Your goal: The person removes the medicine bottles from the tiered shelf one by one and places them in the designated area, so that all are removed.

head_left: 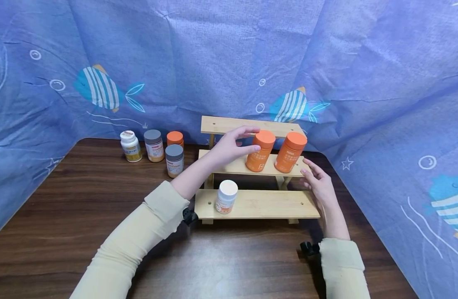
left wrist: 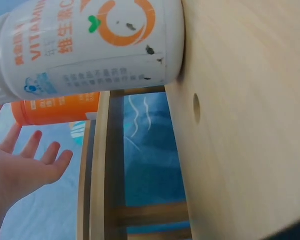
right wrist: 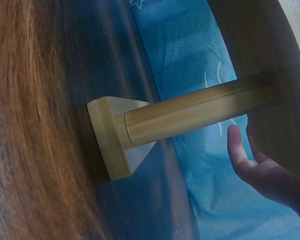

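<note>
My left hand (head_left: 230,147) grips an orange bottle (head_left: 258,160) near its cap, thumb across the front and fingers behind. This bottle stands on the middle tier of a wooden three-step rack (head_left: 266,204). In the left wrist view, the other fingers (left wrist: 52,150) fan out below the orange bottle (left wrist: 60,109). A second orange bottle (head_left: 288,157) stands to the right on the same tier. Beside it is my right hand (head_left: 320,187), fingers parted and holding nothing, fingertips close to the tier's right end. On the lowest tier stands a white vitamin C bottle (head_left: 226,199).
Left of the rack, a white-capped bottle (head_left: 131,148), two grey-capped bottles (head_left: 154,147) and an orange-capped one (head_left: 175,138) stand on the dark wood table (head_left: 83,199). A blue fish-patterned cloth (head_left: 214,62) hangs behind. The right wrist view shows a rack leg (right wrist: 190,112) close by.
</note>
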`<action>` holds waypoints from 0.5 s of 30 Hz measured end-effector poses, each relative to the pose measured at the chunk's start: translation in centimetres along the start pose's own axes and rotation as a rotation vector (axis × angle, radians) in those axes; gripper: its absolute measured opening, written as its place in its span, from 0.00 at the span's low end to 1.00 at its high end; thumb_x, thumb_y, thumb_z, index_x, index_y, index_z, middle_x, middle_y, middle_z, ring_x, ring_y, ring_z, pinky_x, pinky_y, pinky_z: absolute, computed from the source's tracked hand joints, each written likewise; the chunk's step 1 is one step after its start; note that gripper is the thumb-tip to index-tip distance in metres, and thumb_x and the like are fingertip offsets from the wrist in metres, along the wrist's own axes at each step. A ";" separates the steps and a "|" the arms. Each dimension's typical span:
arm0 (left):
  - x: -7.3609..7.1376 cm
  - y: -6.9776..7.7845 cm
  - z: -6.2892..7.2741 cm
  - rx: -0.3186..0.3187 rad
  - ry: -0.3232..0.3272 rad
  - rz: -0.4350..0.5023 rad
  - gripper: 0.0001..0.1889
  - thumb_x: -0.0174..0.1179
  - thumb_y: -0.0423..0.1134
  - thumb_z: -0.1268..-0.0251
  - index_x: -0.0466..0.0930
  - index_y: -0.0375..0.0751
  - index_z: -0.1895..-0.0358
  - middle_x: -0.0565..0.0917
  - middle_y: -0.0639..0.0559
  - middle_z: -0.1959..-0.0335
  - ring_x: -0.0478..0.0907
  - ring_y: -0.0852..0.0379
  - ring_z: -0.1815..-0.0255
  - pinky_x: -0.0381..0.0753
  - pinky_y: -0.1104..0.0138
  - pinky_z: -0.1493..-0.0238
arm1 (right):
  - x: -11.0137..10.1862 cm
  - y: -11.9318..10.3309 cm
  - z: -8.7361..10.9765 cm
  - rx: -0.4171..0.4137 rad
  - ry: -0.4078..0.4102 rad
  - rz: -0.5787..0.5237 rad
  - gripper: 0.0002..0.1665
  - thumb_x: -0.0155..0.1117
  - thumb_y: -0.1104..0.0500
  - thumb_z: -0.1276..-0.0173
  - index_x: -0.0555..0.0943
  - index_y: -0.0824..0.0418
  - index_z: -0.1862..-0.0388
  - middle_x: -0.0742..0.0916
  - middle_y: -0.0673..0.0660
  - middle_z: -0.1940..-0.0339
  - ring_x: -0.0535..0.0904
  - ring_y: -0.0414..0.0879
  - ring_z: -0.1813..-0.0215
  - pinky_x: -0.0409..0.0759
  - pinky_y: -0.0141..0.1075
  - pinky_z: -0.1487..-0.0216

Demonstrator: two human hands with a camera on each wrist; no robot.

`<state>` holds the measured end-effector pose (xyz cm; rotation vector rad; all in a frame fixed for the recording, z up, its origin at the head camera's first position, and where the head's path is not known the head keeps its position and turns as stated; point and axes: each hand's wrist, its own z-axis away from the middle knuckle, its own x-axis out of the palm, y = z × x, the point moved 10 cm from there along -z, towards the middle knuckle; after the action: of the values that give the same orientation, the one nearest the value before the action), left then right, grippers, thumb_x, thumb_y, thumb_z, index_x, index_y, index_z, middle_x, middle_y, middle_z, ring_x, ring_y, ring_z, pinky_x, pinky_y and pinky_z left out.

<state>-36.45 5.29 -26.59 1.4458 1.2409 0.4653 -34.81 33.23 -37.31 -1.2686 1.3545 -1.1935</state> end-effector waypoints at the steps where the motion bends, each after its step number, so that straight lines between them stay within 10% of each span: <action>1: 0.1 0.0 -0.1 0.003 -0.004 0.007 0.29 0.65 0.48 0.41 0.69 0.54 0.35 0.72 0.58 0.37 0.66 0.56 0.34 0.64 0.55 0.34 | 0.0 0.0 0.0 0.002 0.002 -0.003 0.35 0.64 0.58 0.35 0.66 0.62 0.31 0.83 0.43 0.67 0.80 0.37 0.71 0.79 0.26 0.68; 15: 0.4 -0.3 -1.0 0.001 0.008 0.023 0.23 0.65 0.42 0.40 0.73 0.53 0.40 0.78 0.55 0.43 0.74 0.56 0.43 0.75 0.61 0.45 | 0.1 0.0 0.0 0.001 0.006 -0.026 0.35 0.64 0.58 0.35 0.65 0.64 0.31 0.83 0.44 0.66 0.81 0.38 0.71 0.80 0.26 0.67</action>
<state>-37.27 6.11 -26.72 1.4616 1.2318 0.4866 -34.80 33.17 -37.29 -1.2863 1.3454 -1.2169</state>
